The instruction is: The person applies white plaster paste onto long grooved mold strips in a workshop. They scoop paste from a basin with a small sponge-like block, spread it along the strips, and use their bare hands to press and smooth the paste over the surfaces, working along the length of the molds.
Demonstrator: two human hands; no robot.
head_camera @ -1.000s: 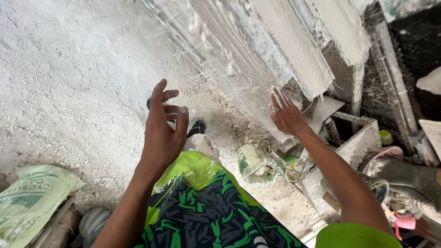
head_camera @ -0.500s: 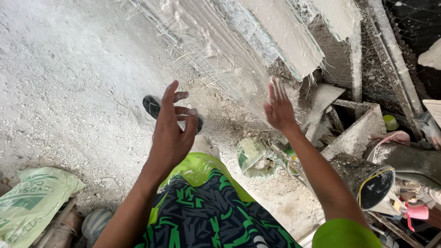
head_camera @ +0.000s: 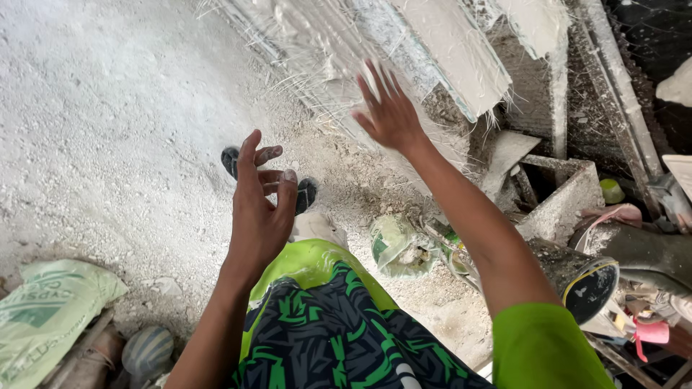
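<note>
- Hands, both bare, are raised and empty, well apart from each other above a dusty white floor (head_camera: 101, 144).
- Left hand (head_camera: 261, 209): fingers loosely curled, thumb upward, palm turned toward the right; it grips nothing and touches nothing. It hangs over the floor, directly above a dark sandal (head_camera: 305, 194) that shows past its fingertips.
- Below the left hand: a knee in lime-green and patterned shorts (head_camera: 324, 317); at the lower left edge of the floor lies a pale green sack (head_camera: 50, 310).
- Plaster panel (head_camera: 375, 43): a long white cast slab with loose fibres bristling from its edge. It leans across the upper middle of the view, its long axis running from upper left down to lower right. It lies ahead of and above both hands.
- Right hand (head_camera: 389, 112): spread flat, fingers splayed and pointing up toward the panel. It is plainly the nearer hand, at the fibrous lower edge; whether the palm actually presses the surface cannot be told. It holds nothing.
- Right of the forearm: a crumpled green-white bag (head_camera: 400, 248) on the floor, broken plaster pieces (head_camera: 559, 205), and a dark-mouthed bucket (head_camera: 587, 284) near the right edge.
</note>
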